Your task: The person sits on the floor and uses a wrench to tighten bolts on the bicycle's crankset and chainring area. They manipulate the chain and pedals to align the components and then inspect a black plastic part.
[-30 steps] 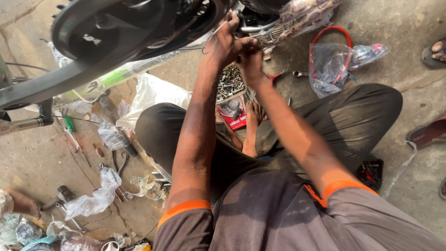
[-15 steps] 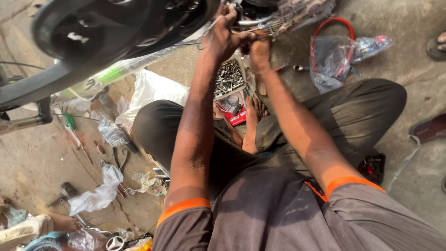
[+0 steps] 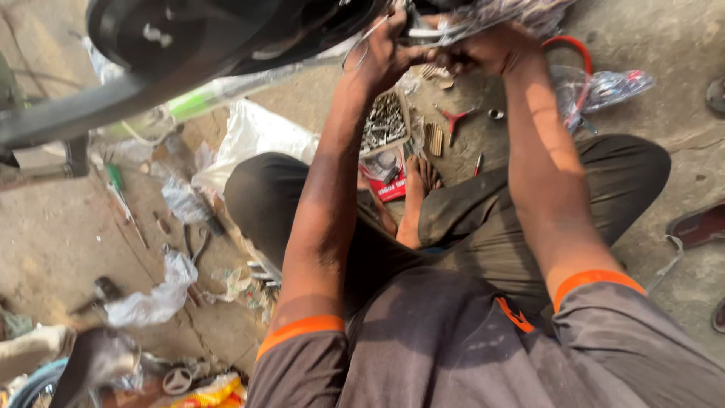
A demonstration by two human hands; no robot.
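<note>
The single head camera looked steeply down, close over the person's lap and raised forearms (no second view), toward the concrete floor [image 3: 60,227].

An open-air repair yard: concrete ground [image 3: 60,234] strewn with a screwdriver [image 3: 121,193], pliers [image 3: 195,249], a box of bolts [image 3: 384,121]

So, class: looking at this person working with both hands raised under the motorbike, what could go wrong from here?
1. Both the left hand and the right hand work among metal parts under the motorbike; fingers could get pinched.
2. The open box of screws sits by a bare foot; a knock might spill them.
3. A screwdriver and pliers lie on the ground, easy to step on.
</note>
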